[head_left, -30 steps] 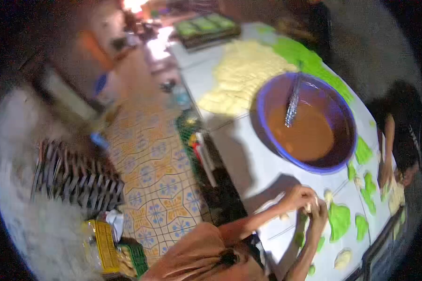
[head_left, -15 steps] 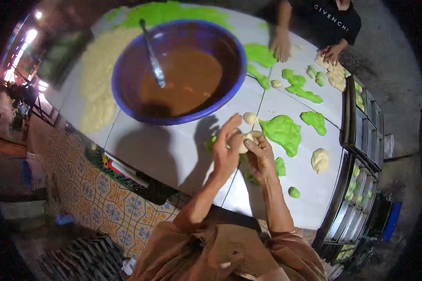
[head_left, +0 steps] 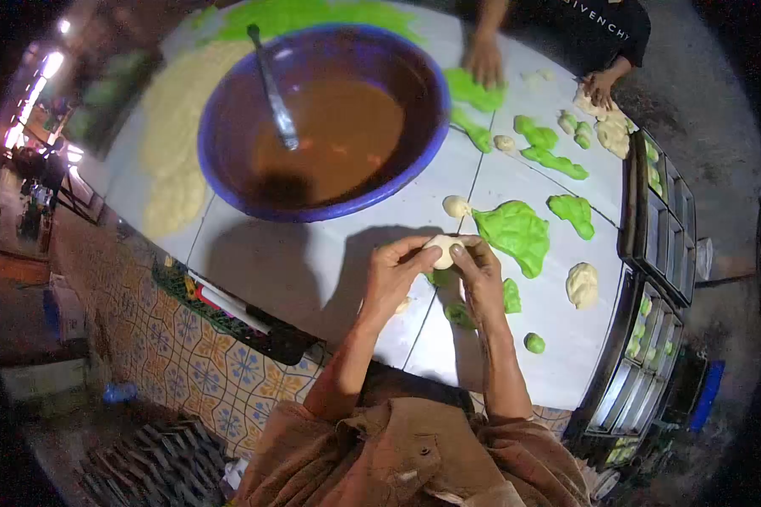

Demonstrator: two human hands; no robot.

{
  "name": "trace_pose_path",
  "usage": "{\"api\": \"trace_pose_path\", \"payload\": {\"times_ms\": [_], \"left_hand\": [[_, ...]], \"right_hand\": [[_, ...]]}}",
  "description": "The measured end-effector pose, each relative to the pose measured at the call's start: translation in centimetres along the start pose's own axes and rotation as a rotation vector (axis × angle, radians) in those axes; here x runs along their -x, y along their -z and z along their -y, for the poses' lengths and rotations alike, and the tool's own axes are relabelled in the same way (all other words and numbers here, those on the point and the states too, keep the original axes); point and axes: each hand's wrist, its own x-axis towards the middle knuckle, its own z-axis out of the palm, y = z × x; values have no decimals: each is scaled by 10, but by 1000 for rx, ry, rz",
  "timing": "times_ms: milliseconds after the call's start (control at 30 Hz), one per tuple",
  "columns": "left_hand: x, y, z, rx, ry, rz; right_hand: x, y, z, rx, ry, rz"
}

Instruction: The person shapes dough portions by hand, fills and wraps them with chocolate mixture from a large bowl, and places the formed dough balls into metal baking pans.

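Note:
Between both hands I hold a small piece of cream-coloured dough (head_left: 445, 252), above the white tiled table. My left hand (head_left: 395, 275) pinches its left side, thumb on top. On the other side my right hand (head_left: 480, 272) grips it with the thumb pressed on its face. Just beyond the right hand lies a flat green dough piece (head_left: 512, 237), with a cream dough ball (head_left: 457, 206) at its upper left corner. A small green dough ball (head_left: 533, 342) sits to the right of my right forearm, and a cream lump (head_left: 582, 286) rests farther right.
A large purple basin (head_left: 323, 213) of brown liquid, with a metal-handled utensil (head_left: 272, 93) in it, stands ahead on the left. Divided trays (head_left: 630, 355) with green and cream pieces line the right edge. Across the table, another person's hands (head_left: 484, 61) touch dough.
My left hand has come down and round to the dough, so both hands now pinch it. The other person's hand on the green dough has shifted slightly left and away.

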Motion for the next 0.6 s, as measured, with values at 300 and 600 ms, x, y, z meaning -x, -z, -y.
{"api": "trace_pose_path", "payload": {"times_ms": [300,600], "left_hand": [[6,4,-17,-70,-286,-169],[6,3,1,101,-204,-108]], "right_hand": [[4,-8,7,-375,-58,165],[8,-19,8,-488,-39,238]]}}
